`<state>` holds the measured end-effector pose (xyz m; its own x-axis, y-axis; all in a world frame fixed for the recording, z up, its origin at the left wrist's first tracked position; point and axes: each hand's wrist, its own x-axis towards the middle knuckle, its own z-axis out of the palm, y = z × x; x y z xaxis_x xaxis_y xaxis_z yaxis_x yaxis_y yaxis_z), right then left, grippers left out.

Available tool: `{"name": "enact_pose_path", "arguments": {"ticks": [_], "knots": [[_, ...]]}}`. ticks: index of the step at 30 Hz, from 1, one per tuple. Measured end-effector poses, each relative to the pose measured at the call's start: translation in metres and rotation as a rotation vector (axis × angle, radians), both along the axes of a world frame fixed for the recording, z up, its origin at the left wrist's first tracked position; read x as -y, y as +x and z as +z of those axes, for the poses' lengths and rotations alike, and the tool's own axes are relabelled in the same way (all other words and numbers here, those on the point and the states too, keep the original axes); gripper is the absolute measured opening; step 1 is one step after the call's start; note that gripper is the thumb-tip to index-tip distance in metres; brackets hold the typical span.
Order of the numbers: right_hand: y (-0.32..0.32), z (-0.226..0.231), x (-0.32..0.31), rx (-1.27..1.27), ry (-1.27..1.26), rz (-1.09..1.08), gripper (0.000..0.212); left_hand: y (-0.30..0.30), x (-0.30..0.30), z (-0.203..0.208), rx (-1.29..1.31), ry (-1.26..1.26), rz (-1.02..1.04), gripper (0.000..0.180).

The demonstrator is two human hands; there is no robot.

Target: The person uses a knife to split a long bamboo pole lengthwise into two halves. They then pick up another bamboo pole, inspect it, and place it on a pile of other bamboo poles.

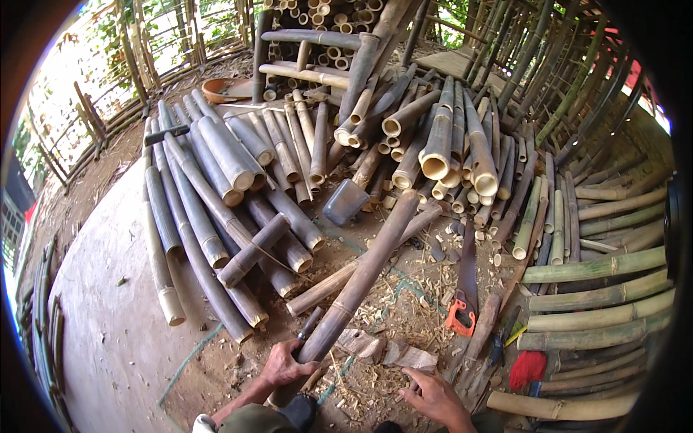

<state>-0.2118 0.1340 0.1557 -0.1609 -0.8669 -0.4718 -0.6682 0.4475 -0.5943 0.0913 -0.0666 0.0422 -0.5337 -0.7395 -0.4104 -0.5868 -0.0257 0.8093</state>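
Observation:
A long brown bamboo pole (361,285) slants up and away from my lap, one end near my body and the other toward the pile. My left hand (287,364) is closed around its lower part. Just beyond that hand is a short dark cylindrical piece (310,323); whether my fingers touch it I cannot tell. To the right, my right hand (435,398) hovers low with nothing in it, fingers apart and partly bent. Near its fingertips lies a rough, pale wooden block (390,351) among the shavings.
A handsaw with an orange handle (460,316) lies right of the pole. Bamboo poles are heaped ahead (437,159), at left (198,216) and at right (595,302). A translucent plastic container (346,202) and a red bundle (527,369) are on the ground.

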Motion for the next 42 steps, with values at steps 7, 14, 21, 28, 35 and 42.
{"name": "enact_pose_path", "arguments": {"ticks": [7, 14, 21, 28, 35, 42], "knots": [[0.018, -0.011, 0.026, 0.175, 0.017, -0.098, 0.078, -0.051, 0.009, 0.012, -0.441, 0.22, 0.119, 0.072], [0.041, -0.043, 0.043, 0.224, -0.216, -0.024, 0.103, -0.096, -0.016, -0.011, -0.725, 0.645, -0.089, 0.058], [0.064, -0.051, 0.04, 0.255, -0.249, -0.178, 0.08, -0.087, -0.018, 0.011, -0.662, 0.579, -0.178, 0.056], [0.051, -0.04, 0.035, 0.657, -0.289, -0.405, 0.07, -0.095, 0.007, 0.017, -0.609, 0.423, -0.421, 0.053], [0.031, -0.038, 0.004, 0.504, -0.265, -0.588, 0.068, -0.102, 0.069, -0.016, -0.062, -0.421, -0.176, 0.066], [0.006, -0.043, -0.012, 0.372, -0.315, -0.751, 0.055, -0.121, 0.123, -0.07, 0.312, -0.585, -0.197, 0.083]]}}
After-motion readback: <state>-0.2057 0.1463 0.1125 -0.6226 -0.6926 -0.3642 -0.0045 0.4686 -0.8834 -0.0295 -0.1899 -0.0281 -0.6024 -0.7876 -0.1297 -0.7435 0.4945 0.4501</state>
